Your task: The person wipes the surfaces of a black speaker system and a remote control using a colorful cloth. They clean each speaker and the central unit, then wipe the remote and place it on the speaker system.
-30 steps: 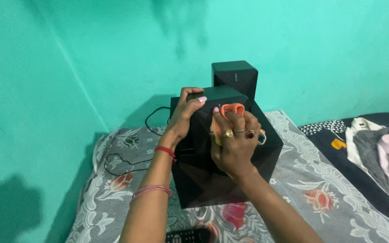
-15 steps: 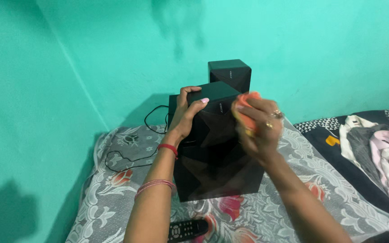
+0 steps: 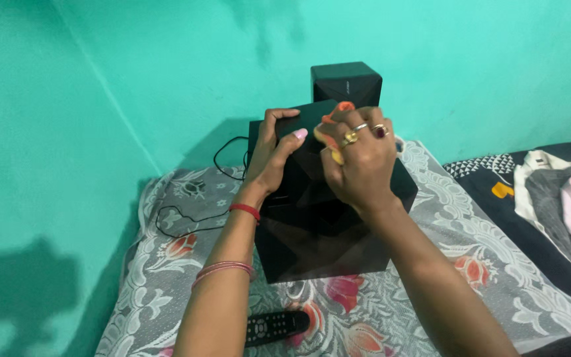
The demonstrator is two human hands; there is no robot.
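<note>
Gripping the upper left corner of a large black speaker box (image 3: 312, 218), the left hand (image 3: 271, 158) curls its fingers over the top edge, with the thumb lying along the front face. The right hand (image 3: 359, 162) is closed around a bunched orange cloth (image 3: 333, 129) and presses it against the top of the same box; rings show on three of its fingers. A red thread band and thin pink bangles sit on the left forearm.

The speaker box stands upright on a bed covered with a grey floral bedsheet (image 3: 470, 238), close to the turquoise wall (image 3: 133, 79). A smaller black speaker (image 3: 346, 80) stands just behind the big one, its top rising above the hands. A black cable (image 3: 186, 215) trails from behind the box across the sheet to the left. A black remote control (image 3: 273, 326) lies on the sheet in front of the box, between the two forearms. Folded clothes (image 3: 563, 198) in white, grey and pink lie on a dark patterned blanket, well apart at the right edge.
</note>
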